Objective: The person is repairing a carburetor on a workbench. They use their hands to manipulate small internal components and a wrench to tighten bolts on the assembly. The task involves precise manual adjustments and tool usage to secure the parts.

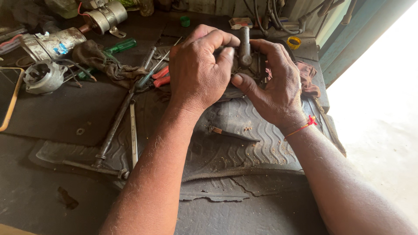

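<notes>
Both of my hands close around a dark, greasy metal part (pixel 244 51) with an upright rod sticking out at its top. My left hand (pixel 198 72) covers the part's left side, thumb pressed against it. My right hand (pixel 274 85) cups it from the right, thumb under it; a red thread is tied at that wrist. Most of the part is hidden by my fingers. It is held over a ribbed black rubber mat (pixel 244 143) on the workbench.
On the mat lie a small chisel-like tool (pixel 230 134), a long steel rod (pixel 117 122) and a flat wrench (pixel 133 137). Red-handled pliers (pixel 160 77), a green screwdriver (pixel 122 45), a dirty rag (pixel 102 61), motor housings (pixel 43 77) and a phone (pixel 8 95) sit left.
</notes>
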